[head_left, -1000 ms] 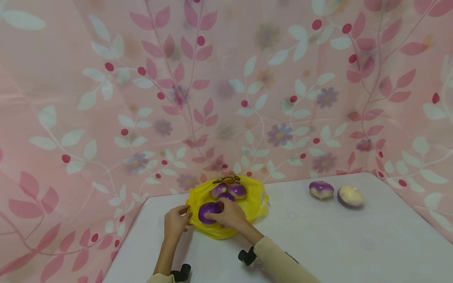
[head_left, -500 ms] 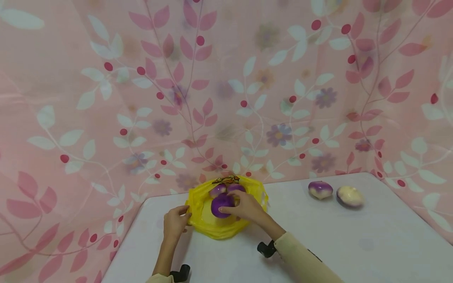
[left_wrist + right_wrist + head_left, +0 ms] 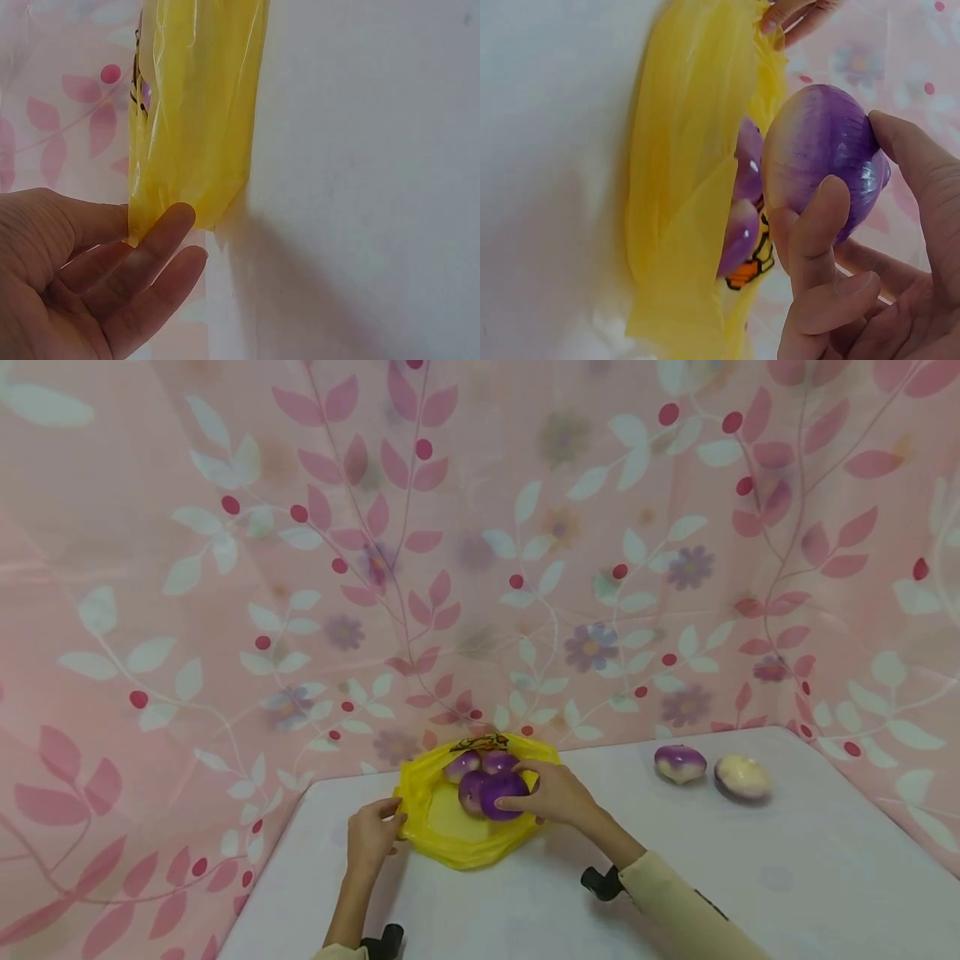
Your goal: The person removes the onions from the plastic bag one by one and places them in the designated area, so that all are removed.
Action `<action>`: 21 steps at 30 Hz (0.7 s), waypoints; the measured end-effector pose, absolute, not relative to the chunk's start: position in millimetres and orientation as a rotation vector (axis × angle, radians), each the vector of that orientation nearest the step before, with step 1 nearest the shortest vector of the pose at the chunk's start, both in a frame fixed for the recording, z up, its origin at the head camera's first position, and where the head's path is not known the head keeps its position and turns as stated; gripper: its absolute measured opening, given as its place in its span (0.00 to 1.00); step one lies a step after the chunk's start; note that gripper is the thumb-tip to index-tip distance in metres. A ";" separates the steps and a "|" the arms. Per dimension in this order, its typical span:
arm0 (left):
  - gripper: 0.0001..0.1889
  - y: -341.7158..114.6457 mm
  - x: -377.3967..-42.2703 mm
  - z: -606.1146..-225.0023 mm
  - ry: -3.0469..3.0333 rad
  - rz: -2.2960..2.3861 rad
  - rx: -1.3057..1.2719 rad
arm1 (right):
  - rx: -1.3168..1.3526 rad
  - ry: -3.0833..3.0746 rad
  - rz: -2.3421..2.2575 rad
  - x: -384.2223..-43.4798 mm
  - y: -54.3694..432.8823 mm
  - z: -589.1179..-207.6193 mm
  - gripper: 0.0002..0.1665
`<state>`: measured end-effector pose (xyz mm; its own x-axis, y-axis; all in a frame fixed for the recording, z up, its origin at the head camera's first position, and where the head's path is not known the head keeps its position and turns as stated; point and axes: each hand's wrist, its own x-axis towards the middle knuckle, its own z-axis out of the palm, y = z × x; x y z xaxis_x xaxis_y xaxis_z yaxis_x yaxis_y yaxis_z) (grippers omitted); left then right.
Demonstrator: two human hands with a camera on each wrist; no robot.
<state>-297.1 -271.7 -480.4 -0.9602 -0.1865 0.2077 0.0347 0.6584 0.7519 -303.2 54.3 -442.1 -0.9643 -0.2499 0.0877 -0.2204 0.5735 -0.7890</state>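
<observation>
A yellow plastic bag (image 3: pixel 465 857) stands on the table with its mouth spread wide. Several purple-and-white turnips sit inside it, among them one turnip (image 3: pixel 461 767) at the back. My left hand (image 3: pixel 372 835) pinches the bag's left rim between thumb and fingers (image 3: pixel 161 240). Over the right part of the mouth, my right hand (image 3: pixel 558 793) grips a glossy purple turnip (image 3: pixel 821 154) between thumb and fingers. In the right wrist view this turnip is apart from the bag, and other turnips (image 3: pixel 746 172) show in the opening. The bag's bottom is partly hidden.
Two more turnips lie at the back right of the white table (image 3: pixel 675 877): one purple side up (image 3: pixel 680 763), one pale side up (image 3: pixel 742 777). A pink floral cloth (image 3: pixel 465 568) hangs behind the table.
My right hand has lifted the turnip from the front left of the bag's inside and carried it right, uncovering the yellow lining there. My left hand has kept its place on the rim.
</observation>
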 end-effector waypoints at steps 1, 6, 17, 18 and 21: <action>0.18 -271.5 -297.0 -480.8 -2.611 -1.195 0.120 | -0.404 2.764 -1.363 -302.8 58.6 -441.9 0.40; 0.17 -271.8 -297.7 -480.7 -2.602 -1.185 0.121 | -0.368 2.785 -1.342 -303.3 81.4 -438.2 0.40; 0.18 -272.8 -300.1 -479.9 -2.607 -1.211 0.128 | -0.296 2.843 -1.318 -301.5 133.8 -431.2 0.41; 0.18 -272.7 -300.0 -480.0 -2.606 -1.212 0.129 | -0.293 2.850 -1.310 -301.5 138.0 -430.4 0.42; 0.18 -272.7 -299.6 -480.6 -2.602 -1.216 0.129 | -0.284 2.869 -1.288 -300.8 151.0 -428.5 0.42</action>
